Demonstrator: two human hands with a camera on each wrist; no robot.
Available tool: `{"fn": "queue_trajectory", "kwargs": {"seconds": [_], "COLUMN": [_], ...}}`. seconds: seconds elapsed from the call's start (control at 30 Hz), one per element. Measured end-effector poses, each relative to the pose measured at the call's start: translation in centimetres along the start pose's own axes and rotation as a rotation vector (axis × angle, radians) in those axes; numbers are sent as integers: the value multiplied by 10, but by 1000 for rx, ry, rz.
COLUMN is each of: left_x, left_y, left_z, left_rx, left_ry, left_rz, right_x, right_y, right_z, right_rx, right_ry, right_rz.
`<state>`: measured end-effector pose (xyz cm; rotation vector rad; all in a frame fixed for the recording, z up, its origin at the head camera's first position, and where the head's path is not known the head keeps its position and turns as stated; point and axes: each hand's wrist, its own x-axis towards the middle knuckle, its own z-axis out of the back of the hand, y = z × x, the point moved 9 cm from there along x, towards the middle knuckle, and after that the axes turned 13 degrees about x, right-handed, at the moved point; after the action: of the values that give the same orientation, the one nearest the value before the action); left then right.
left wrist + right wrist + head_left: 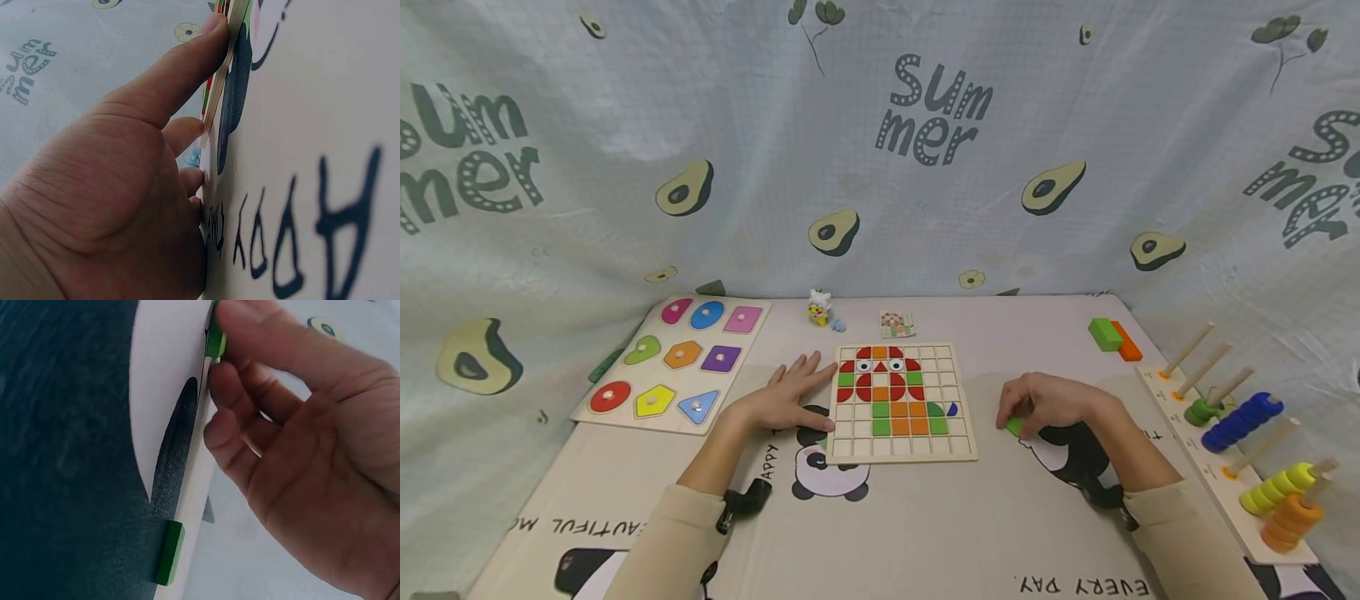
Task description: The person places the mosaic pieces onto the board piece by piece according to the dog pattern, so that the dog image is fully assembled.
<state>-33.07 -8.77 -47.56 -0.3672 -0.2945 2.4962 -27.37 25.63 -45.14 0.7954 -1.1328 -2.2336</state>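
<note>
A wooden grid board (936, 450) lies mid-table, partly filled with red, green, orange and blue pieces that form a bird picture. My left hand (786, 396) rests at its left edge with fingers spread. In the left wrist view, the thumb (194, 56) lies against the board's side (219, 94). To the right of the board, my right hand (1048, 402) pinches a small green block (1014, 426) close over the tabletop. The right wrist view shows this green block (215, 339) between thumb and fingertips, partly hidden by them.
At the back right lie a green block (1105, 334) and an orange block (1126, 341). A peg board with coloured rings (1242, 421) stands at the right. A shape puzzle (702, 383) lies at the left. Behind the grid board are a picture card (897, 324) and a small figurine (820, 307).
</note>
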Motion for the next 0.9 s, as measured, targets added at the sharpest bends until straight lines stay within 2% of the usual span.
{"fn": "queue_trajectory", "kwargs": {"seconds": [0.1,0.23,0.47,0.8,0.9], "left_x": [0,0,0,0,0], "left_y": [0,1,3,1,2], "left_z": [1,1,0,0,-1], "left_rx": [-7,-9,3,-5,-5], "left_ry": [-1,2,2,4,4], "left_rz": [-2,-1,12,-2,2], "right_x": [1,1,1,-1,2], "right_y": [-2,-3,-7,-12,-8], "right_z": [4,7,10,19,20], "right_rx": [-49,-58,-32,25,17], "right_ry": [-45,-76,-100,-130,-140], "right_rz": [-13,-28,-31,-8,2]}}
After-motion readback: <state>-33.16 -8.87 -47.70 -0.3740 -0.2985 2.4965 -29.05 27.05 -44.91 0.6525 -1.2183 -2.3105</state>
